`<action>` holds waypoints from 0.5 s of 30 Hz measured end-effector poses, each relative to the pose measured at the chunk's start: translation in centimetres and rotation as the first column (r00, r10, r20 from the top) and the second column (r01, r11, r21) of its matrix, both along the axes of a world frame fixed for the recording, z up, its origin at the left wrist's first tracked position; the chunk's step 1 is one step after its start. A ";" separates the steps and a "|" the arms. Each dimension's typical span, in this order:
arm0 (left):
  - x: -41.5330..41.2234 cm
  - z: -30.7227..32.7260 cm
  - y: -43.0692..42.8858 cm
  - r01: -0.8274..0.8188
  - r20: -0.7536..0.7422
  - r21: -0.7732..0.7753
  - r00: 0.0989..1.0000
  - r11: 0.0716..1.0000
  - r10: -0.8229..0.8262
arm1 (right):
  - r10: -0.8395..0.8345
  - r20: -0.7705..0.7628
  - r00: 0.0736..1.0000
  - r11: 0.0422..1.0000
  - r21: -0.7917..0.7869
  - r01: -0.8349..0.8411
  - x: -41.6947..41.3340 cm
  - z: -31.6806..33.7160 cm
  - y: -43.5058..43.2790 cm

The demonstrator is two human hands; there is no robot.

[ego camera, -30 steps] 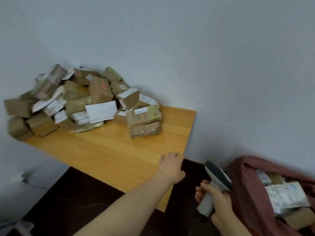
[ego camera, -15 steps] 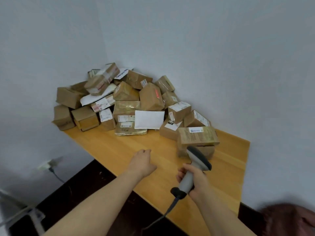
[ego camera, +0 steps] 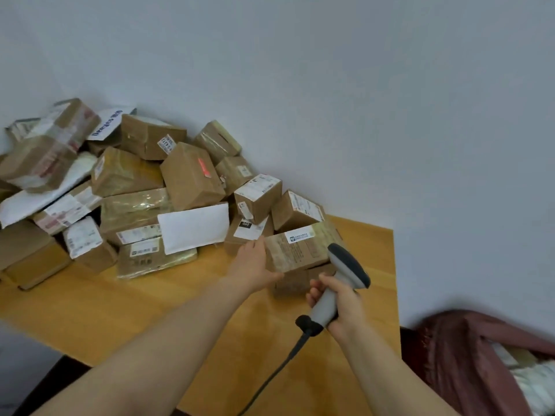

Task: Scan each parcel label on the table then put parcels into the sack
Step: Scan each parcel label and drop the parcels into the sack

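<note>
pile: brown cardboard parcels (ego camera: 126,187), many taped and bearing white labels, heaped against the wall corner on the left and back of the table.
envelope: a flat white padded envelope (ego camera: 193,228) leans on the front of the heap.
table: a light wooden table (ego camera: 150,295), bare along its near edge.
left hand: the left hand (ego camera: 255,265) grips the left end of a parcel, fingers curled over its top edge and thumb under the front.
held parcel: a brown cardboard box with a small white label (ego camera: 300,250), at the right end of the heap, tilted, resting on a lower brown box (ego camera: 292,280).
right hand: the right hand (ego camera: 339,307) is wrapped round the handle of a grey handheld barcode scanner (ego camera: 339,283), its dark head just beside the held box; a black cable (ego camera: 270,376) trails from the handle's base.
sack: a dark red fabric sack (ego camera: 462,355) stands open past the table's right edge, low in view.
in the sack: pale wrapped parcels (ego camera: 534,379) show in its mouth; their number cannot be told.
</note>
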State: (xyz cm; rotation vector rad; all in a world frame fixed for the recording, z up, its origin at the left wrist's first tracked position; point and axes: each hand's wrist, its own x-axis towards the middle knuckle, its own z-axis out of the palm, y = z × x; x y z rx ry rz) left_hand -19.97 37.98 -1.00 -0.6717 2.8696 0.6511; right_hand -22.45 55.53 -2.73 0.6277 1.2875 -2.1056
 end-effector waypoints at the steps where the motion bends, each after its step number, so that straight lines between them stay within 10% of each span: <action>1: -1.2 -0.4 0.1 0.031 0.031 -0.019 0.999 0.999 -0.030 | -0.007 0.014 1.000 1.000 -0.006 0.007 -0.8 -0.5 0.1; 10: -7.0 -4.2 -0.6 0.233 0.202 -0.106 0.957 0.967 -0.208 | -0.114 0.047 0.992 0.991 0.074 0.110 -3.7 -3.5 1.3; 15: -6.2 -3.9 -2.4 0.108 0.071 0.146 0.990 0.983 -0.120 | -0.215 0.009 0.977 0.974 0.073 0.213 -2.6 -2.9 0.4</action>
